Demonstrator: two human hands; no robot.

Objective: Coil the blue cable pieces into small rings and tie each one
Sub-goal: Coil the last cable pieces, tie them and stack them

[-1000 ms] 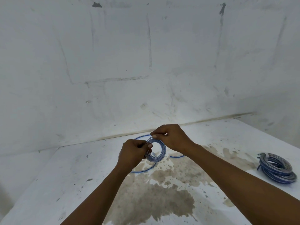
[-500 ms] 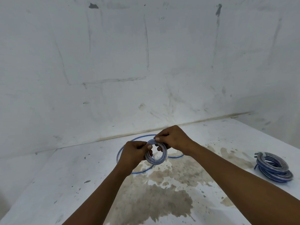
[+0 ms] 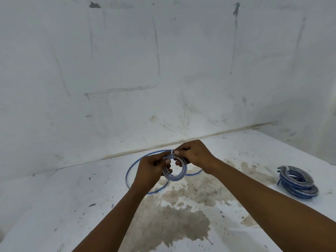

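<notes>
The small coil (image 3: 174, 169) is held up above the stained table (image 3: 72, 197). The left hand (image 3: 151, 171) grips its side to keep the turns together while the right hand (image 3: 192, 154) pinches its top, likely feeding slack cable (image 3: 131, 170) lying beneath. Finished coils (image 3: 298, 181) sit far right.

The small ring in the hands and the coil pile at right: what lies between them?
Between small ring and coil pile, head view shows right forearm over stained table.
</notes>
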